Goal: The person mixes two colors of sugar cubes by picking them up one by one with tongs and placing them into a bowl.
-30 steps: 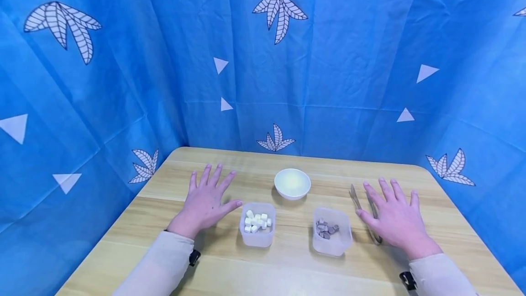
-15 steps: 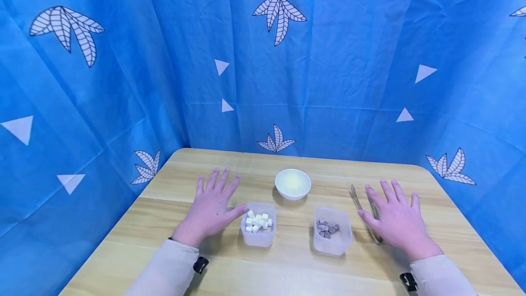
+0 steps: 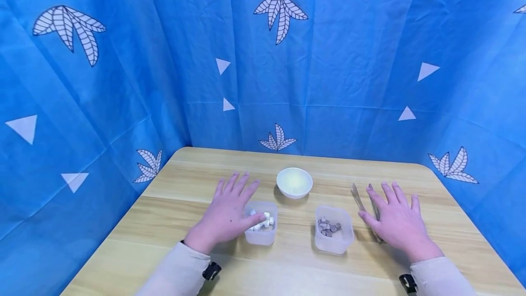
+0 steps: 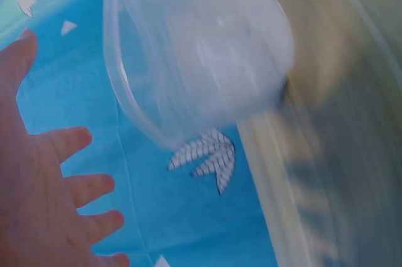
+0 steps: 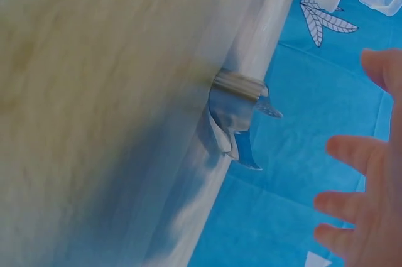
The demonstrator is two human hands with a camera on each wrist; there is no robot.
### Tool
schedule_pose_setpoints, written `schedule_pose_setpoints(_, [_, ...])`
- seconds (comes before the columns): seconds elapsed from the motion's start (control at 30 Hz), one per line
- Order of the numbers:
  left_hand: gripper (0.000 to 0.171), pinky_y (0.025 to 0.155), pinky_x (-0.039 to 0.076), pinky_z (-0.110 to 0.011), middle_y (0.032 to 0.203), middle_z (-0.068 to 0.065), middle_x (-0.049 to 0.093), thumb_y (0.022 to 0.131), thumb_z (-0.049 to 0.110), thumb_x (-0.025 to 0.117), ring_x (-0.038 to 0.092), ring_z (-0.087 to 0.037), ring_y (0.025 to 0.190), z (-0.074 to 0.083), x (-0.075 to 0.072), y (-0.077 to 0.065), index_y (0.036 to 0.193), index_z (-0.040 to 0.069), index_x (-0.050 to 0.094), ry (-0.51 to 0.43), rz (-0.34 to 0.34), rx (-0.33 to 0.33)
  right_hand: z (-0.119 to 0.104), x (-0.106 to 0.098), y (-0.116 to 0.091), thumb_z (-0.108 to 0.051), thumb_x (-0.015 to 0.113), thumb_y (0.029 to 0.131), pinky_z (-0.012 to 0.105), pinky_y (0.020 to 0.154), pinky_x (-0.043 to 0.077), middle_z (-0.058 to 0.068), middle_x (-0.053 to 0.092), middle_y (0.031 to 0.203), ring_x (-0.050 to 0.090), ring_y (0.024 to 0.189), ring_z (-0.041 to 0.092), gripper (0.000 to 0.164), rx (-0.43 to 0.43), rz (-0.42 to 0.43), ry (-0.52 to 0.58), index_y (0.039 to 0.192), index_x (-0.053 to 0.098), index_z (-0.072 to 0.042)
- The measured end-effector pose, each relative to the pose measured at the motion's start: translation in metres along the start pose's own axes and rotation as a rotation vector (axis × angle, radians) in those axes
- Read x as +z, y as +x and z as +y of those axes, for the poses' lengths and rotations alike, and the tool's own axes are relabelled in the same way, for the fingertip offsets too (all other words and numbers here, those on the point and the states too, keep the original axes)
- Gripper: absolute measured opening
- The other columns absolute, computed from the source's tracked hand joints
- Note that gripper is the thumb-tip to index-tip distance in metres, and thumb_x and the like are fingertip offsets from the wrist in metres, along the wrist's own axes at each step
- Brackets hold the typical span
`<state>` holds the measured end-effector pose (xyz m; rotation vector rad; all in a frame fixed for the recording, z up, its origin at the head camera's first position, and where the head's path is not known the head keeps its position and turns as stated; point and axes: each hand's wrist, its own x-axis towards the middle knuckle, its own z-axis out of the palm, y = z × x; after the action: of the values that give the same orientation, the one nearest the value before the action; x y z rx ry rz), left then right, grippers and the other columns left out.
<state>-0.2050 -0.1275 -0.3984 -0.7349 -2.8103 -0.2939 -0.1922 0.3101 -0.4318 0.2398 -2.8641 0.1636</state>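
My left hand (image 3: 225, 211) hovers with spread fingers over the left side of a clear plastic container (image 3: 261, 237) of white cubes (image 3: 267, 219); its thumb hides some of them. In the left wrist view the same container (image 4: 201, 53) stands apart from the fingers. My right hand (image 3: 397, 220) is spread above metal tongs (image 3: 358, 197), which it partly covers. The tongs (image 5: 233, 103) lie on the table below that palm in the right wrist view. Neither hand holds anything. A second clear container (image 3: 334, 243) has brown chunks (image 3: 327, 226) inside.
A white bowl (image 3: 294, 182) stands behind and between the two containers. The wooden table (image 3: 296, 271) ends at a blue patterned curtain (image 3: 345, 58) at the back and sides.
My left hand has moved right, from beside the container of white cubes to over its left part. The right hand stays almost where it was.
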Motion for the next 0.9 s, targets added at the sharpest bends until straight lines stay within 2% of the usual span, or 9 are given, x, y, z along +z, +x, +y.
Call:
schedule_pose_setpoints(0.13, [0.087, 0.119, 0.009, -0.062, 0.165, -0.01, 0.024, 0.091, 0.074, 0.051, 0.015, -0.036, 0.152, 0.015, 0.0, 0.003, 0.159, 0.023, 0.034, -0.068, -0.009, 0.054, 0.0, 0.001, 0.0, -0.066, 0.053, 0.095, 0.081, 0.104, 0.004, 0.033, 0.028, 0.154, 0.017, 0.143, 0.054, 0.082, 0.01, -0.024, 0.005, 0.153, 0.043, -0.008])
schedule_pose_setpoints(0.33, [0.092, 0.12, 0.009, -0.055, 0.166, -0.008, 0.021, 0.089, 0.077, 0.048, 0.016, -0.032, 0.152, 0.04, 0.001, 0.012, 0.159, 0.02, 0.031, -0.177, -0.025, 0.158, 0.002, 0.003, 0.001, -0.065, 0.055, 0.095, 0.082, 0.102, 0.012, 0.035, 0.029, 0.153, 0.022, 0.139, 0.057, 0.084, 0.019, -0.063, 0.014, 0.153, 0.042, -0.005])
schedule_pose_setpoints(0.5, [0.097, 0.12, 0.016, -0.052, 0.167, -0.005, 0.018, 0.086, 0.075, 0.057, 0.016, -0.03, 0.152, 0.061, 0.007, 0.019, 0.161, 0.02, 0.027, -0.266, -0.046, 0.204, 0.005, 0.004, 0.002, -0.066, 0.057, 0.093, 0.081, 0.095, 0.028, 0.037, 0.034, 0.149, 0.032, 0.132, 0.06, 0.087, 0.029, -0.101, 0.036, 0.154, 0.04, -0.005])
schedule_pose_setpoints(0.67, [0.098, 0.116, 0.026, -0.054, 0.167, 0.002, 0.014, 0.084, 0.064, 0.07, 0.016, -0.024, 0.152, 0.081, 0.02, 0.025, 0.162, 0.027, 0.022, -0.381, -0.08, 0.18, 0.007, 0.006, 0.004, -0.06, 0.068, 0.088, 0.072, 0.08, 0.046, 0.037, 0.047, 0.137, 0.048, 0.117, 0.059, 0.094, 0.048, -0.163, 0.103, 0.155, 0.035, -0.003])
schedule_pose_setpoints(0.77, [0.1, 0.113, 0.031, -0.055, 0.167, 0.005, 0.013, 0.083, 0.059, 0.075, 0.019, -0.022, 0.151, 0.092, 0.03, 0.028, 0.162, 0.03, 0.021, -0.451, -0.112, 0.148, 0.008, 0.006, 0.006, -0.055, 0.073, 0.085, 0.069, 0.076, 0.049, 0.039, 0.05, 0.132, 0.052, 0.111, 0.059, 0.099, 0.068, -0.21, 0.137, 0.156, 0.032, 0.0])
schedule_pose_setpoints(0.9, [0.102, 0.111, 0.036, -0.053, 0.167, 0.004, 0.015, 0.081, 0.06, 0.076, 0.027, -0.023, 0.149, 0.104, 0.044, 0.032, 0.162, 0.031, 0.02, -0.508, -0.146, 0.118, 0.01, 0.007, 0.008, -0.051, 0.077, 0.082, 0.068, 0.076, 0.049, 0.04, 0.05, 0.129, 0.054, 0.109, 0.058, 0.101, 0.103, -0.259, 0.159, 0.153, 0.032, 0.005])
